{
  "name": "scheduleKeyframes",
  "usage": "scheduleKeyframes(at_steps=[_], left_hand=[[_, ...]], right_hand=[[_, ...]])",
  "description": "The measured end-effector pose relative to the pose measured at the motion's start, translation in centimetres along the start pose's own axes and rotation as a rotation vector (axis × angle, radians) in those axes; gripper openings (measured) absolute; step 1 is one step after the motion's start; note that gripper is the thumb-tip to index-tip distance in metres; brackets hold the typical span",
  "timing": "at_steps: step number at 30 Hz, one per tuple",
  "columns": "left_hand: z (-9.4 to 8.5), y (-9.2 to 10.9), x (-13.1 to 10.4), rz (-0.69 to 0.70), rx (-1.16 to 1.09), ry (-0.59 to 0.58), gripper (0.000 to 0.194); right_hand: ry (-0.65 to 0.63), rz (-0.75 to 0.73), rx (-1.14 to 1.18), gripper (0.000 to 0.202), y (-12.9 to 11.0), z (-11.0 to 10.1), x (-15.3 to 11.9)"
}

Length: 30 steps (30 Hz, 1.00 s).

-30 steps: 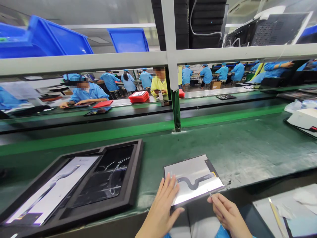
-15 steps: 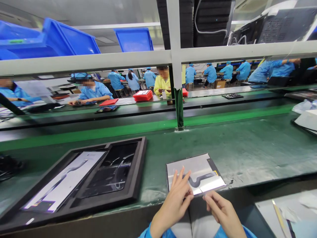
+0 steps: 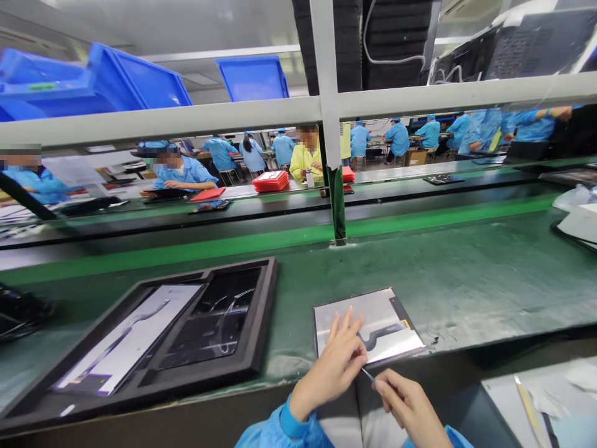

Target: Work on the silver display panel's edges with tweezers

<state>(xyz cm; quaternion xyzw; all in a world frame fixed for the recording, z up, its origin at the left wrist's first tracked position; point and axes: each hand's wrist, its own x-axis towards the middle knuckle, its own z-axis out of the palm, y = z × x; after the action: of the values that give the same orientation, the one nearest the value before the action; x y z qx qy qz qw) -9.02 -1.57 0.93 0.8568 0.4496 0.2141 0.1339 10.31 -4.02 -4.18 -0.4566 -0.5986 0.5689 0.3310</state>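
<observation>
A flat display panel (image 3: pixel 405 341) lies on the green bench near its front edge, pale back up, with a dark curved flex cable (image 3: pixel 385 333) across it. My left hand (image 3: pixel 338 351) lies over the panel's near left part, several fingers stretched across its back. Its thumb and bent index finger close together at the front edge, holding the panel there. Just off that edge, my right hand (image 3: pixel 405 398) grips a thin pointed tool (image 3: pixel 367 374) between thumb and fingers. The tool's tip points toward my left fingertips; its exact kind cannot be made out.
To the left, a black foam tray (image 3: pixel 268 311) holds a pale-backed panel (image 3: pixel 135 330) and a dark glossy panel (image 3: pixel 214 317). A shelf post (image 3: pixel 338 205) rises behind the bench. White wrapping (image 3: pixel 581 221) lies far right. Co-workers in blue sit beyond.
My right hand has shifted slightly down and left, and the thin tool now shows clearly in it. My left hand has moved slightly right on the panel. The panel stays in place.
</observation>
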Motion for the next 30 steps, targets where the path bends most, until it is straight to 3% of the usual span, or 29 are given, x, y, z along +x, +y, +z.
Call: scheduleKeyframes(at_steps=[6, 12, 17, 23, 30], left_hand=[[0.3, -0.2, -0.8, 0.029, 0.095, 0.066, 0.020], [1.6, 1.2, -2.5, 0.063, 0.280, 0.134, 0.024], [1.1, 1.8, -1.3, 0.118, 0.241, 0.086, 0.022], [-0.1, 0.3, 0.2, 0.083, 0.101, 0.005, 0.020], [0.9, 0.3, -1.8, 0.039, 0.177, 0.112, 0.021]], right_hand=[[-0.137, 0.218, 0.420, 0.062, 0.9, 0.9, 0.7], [-0.180, 0.354, 0.691, 0.062, 0.2, 1.9, 0.2], [-0.131, 0.312, 0.657, 0.061, -0.1, 2.2, -0.1], [-0.038, 0.200, 0.435, 0.063, 0.8, 1.6, 0.1], [-0.072, 0.239, 0.557, 0.062, 1.8, 2.3, 0.3]])
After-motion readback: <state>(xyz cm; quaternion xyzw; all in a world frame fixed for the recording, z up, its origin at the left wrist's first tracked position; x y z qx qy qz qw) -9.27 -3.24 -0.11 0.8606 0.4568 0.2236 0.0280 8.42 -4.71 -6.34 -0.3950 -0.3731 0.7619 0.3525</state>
